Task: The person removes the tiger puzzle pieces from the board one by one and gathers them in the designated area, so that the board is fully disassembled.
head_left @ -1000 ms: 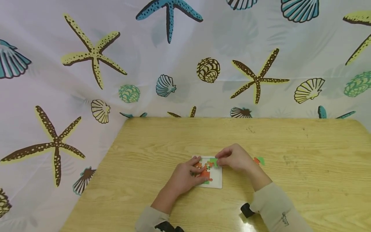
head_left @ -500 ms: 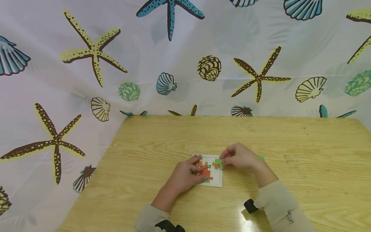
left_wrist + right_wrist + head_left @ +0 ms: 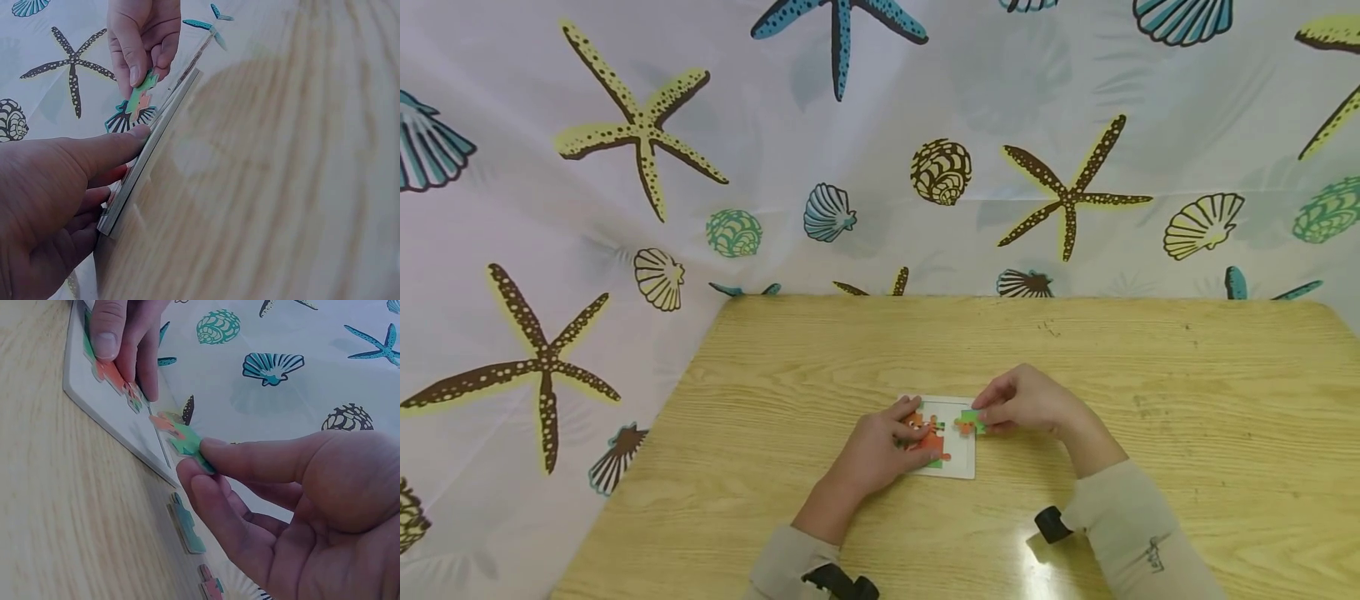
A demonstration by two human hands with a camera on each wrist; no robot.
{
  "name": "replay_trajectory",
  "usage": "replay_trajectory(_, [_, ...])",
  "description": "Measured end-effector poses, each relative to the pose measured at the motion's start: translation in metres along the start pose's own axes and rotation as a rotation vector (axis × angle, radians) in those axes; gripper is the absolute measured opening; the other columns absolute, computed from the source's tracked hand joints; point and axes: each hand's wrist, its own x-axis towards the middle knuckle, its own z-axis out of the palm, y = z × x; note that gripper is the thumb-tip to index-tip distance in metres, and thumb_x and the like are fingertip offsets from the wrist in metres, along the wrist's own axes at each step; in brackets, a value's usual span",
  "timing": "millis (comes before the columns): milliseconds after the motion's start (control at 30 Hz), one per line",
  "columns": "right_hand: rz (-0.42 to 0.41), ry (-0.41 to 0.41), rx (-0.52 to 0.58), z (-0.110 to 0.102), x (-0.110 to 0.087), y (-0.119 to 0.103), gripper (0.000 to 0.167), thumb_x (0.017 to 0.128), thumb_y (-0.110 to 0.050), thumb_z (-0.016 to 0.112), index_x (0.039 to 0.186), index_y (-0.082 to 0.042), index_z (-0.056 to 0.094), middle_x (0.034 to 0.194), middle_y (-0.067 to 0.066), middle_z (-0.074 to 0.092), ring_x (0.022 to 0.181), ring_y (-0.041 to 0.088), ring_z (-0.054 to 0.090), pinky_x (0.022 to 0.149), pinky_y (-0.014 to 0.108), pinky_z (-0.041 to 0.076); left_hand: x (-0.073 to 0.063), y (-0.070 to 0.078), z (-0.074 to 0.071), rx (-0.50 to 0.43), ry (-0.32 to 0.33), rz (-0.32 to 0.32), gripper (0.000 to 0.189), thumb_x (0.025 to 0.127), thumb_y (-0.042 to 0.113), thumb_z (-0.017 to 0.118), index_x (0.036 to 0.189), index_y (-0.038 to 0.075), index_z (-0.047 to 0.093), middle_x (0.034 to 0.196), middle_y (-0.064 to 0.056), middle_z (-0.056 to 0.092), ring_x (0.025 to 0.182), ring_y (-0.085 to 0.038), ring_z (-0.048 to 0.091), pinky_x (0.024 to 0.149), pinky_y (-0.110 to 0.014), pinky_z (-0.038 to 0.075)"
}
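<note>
A small white puzzle board [image 3: 961, 458] lies on the table. Orange and green puzzle pieces [image 3: 111, 374] sit joined on its left side. Over these pieces my left hand [image 3: 876, 454] rests with its fingers spread, the thumb [image 3: 125, 147] near the board's front edge; the hand covers part of the picture. Between thumb and fingertips, my right hand [image 3: 1028, 402] pinches a green and orange puzzle piece [image 3: 182, 435]. That piece is tilted over the board's right edge, apart from the joined ones.
On the wooden table [image 3: 1187, 433], beyond the board's right edge, lie a loose green puzzle piece [image 3: 187, 524] and a reddish one [image 3: 212, 585]. A white curtain [image 3: 880, 158] printed with shells and starfish hangs behind the table and along its left side.
The right hand has drawn its puzzle piece to the right, away from the joined pieces. Its arm now hides the loose piece seen earlier in the head view. The left hand stays put.
</note>
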Motion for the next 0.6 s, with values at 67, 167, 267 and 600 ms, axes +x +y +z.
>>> replay_trajectory(67, [0.004, 0.006, 0.006, -0.002, -0.001, 0.001, 0.015, 0.096, 0.0, 0.072, 0.108, 0.009, 0.075, 0.102, 0.013, 0.075, 0.08, 0.015, 0.071, 0.079, 0.033, 0.064, 0.0, 0.0, 0.0, 0.002, 0.0, 0.0, 0.044, 0.086, 0.027, 0.088, 0.12, 0.0, 0.076, 0.155, -0.017, 0.051, 0.148, -0.038, 0.041, 0.116, -0.052, 0.042])
replay_trajectory(167, [-0.001, 0.0, 0.014, -0.005, -0.003, 0.001, 0.016, 0.096, 0.001, 0.071, 0.109, 0.01, 0.074, 0.104, 0.015, 0.074, 0.08, 0.014, 0.072, 0.079, 0.033, 0.064, -0.001, 0.0, 0.0, 0.0, -0.001, -0.001, 0.044, 0.086, 0.026, 0.088, 0.12, 0.001, 0.076, 0.155, -0.016, 0.051, 0.148, -0.038, 0.041, 0.116, -0.052, 0.042])
replay_trajectory(267, [0.001, -0.008, 0.02, -0.009, -0.005, 0.001, 0.017, 0.095, 0.004, 0.071, 0.11, 0.012, 0.074, 0.104, 0.017, 0.074, 0.079, 0.014, 0.072, 0.078, 0.033, 0.064, -0.001, 0.0, 0.0, 0.0, 0.001, -0.004, 0.044, 0.086, 0.026, 0.088, 0.12, 0.001, 0.076, 0.155, -0.016, 0.051, 0.148, -0.039, 0.04, 0.116, -0.052, 0.042])
replay_trajectory(600, [0.027, -0.019, 0.009, -0.013, -0.01, 0.003, 0.012, 0.093, 0.006, 0.073, 0.102, 0.012, 0.07, 0.086, 0.012, 0.073, 0.075, 0.016, 0.072, 0.073, 0.032, 0.064, -0.001, 0.0, -0.001, -0.002, -0.003, -0.009, 0.045, 0.086, 0.026, 0.088, 0.12, -0.001, 0.075, 0.155, -0.016, 0.051, 0.149, -0.038, 0.04, 0.116, -0.05, 0.042])
